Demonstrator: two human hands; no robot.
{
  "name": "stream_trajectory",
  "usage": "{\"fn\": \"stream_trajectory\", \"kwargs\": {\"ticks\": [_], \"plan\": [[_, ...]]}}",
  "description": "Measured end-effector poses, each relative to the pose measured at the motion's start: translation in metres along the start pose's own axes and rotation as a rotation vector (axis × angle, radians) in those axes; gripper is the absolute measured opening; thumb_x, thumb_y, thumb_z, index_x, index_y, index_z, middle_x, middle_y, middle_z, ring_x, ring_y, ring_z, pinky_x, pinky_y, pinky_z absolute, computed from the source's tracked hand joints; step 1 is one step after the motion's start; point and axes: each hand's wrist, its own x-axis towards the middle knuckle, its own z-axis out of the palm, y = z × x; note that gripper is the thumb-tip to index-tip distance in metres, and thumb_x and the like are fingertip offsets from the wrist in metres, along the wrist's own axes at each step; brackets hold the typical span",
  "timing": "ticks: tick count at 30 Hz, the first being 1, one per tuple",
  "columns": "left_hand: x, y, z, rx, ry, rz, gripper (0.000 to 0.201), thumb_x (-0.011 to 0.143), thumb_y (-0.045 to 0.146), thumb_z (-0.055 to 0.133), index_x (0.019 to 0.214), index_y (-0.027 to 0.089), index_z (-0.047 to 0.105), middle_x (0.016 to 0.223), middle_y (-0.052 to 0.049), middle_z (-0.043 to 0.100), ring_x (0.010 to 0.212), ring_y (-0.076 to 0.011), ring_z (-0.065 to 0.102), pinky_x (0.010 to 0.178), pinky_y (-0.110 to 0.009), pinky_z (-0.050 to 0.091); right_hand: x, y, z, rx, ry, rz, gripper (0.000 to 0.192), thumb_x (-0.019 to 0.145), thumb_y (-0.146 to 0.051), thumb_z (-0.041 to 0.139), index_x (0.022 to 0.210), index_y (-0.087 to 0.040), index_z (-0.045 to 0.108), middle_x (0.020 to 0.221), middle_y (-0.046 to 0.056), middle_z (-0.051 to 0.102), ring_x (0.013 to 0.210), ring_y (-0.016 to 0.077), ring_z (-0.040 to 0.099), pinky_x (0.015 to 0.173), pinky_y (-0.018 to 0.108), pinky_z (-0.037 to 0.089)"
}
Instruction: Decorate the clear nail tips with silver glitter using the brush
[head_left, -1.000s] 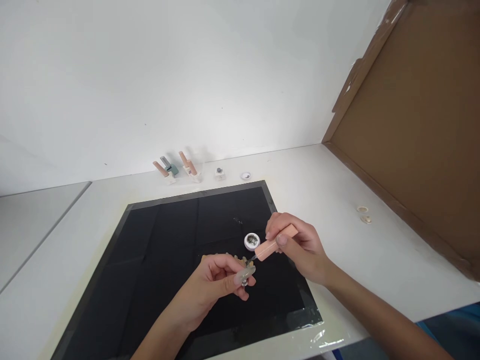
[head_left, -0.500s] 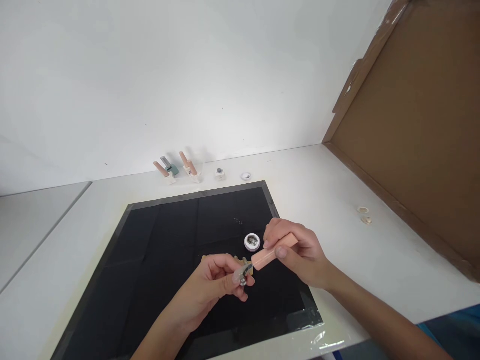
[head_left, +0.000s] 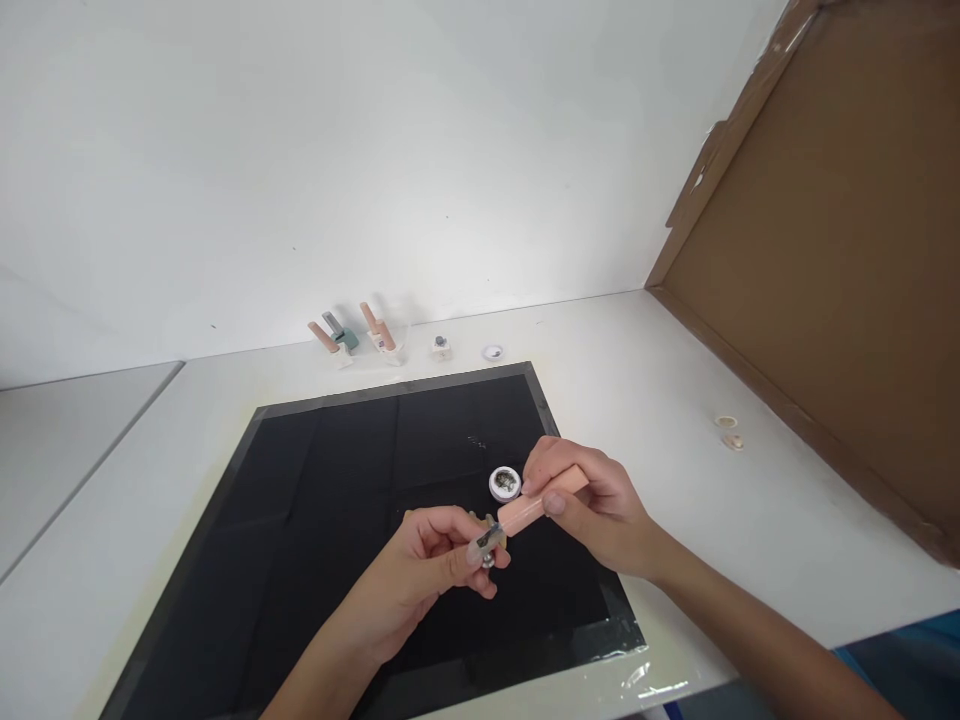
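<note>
My right hand is closed around the peach handle of a nail polish brush, which slants down to the left. Its bristle end meets a pale, dark-painted false nail tip. The fingers of my left hand are closed at that nail tip, with a small silver holder just below it. Exactly how the tip is fixed is too small to tell. Just beyond both hands, a round white pot with dark contents sits on the black mat.
Along the wall stand peach-capped polish bottles, a green bottle with a grey cap, a small clear block and a white lid. Two small round pieces lie at right, near a brown cardboard panel.
My right hand and the brush have shifted slightly left, and the brush end is farther up the nail tip. My left hand is almost still.
</note>
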Motion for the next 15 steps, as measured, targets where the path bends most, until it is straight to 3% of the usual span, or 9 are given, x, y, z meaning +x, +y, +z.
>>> {"fn": "stream_trajectory", "kwargs": {"ticks": [15], "plan": [[0.0010,-0.0003,0.0000,0.005,0.022,0.003,0.013,0.068,0.026,0.079,0.067,0.015,0.073,0.069,-0.001,0.070,0.058,-0.0092,0.061,0.063,-0.022,0.051,-0.0001,0.0016,-0.0010,-0.013,-0.049,-0.026,0.010,0.091,-0.025,0.051,0.086,-0.020,0.058,0.072,0.001,0.054,0.060,0.0114,0.048,0.052,0.024,0.041]]}}
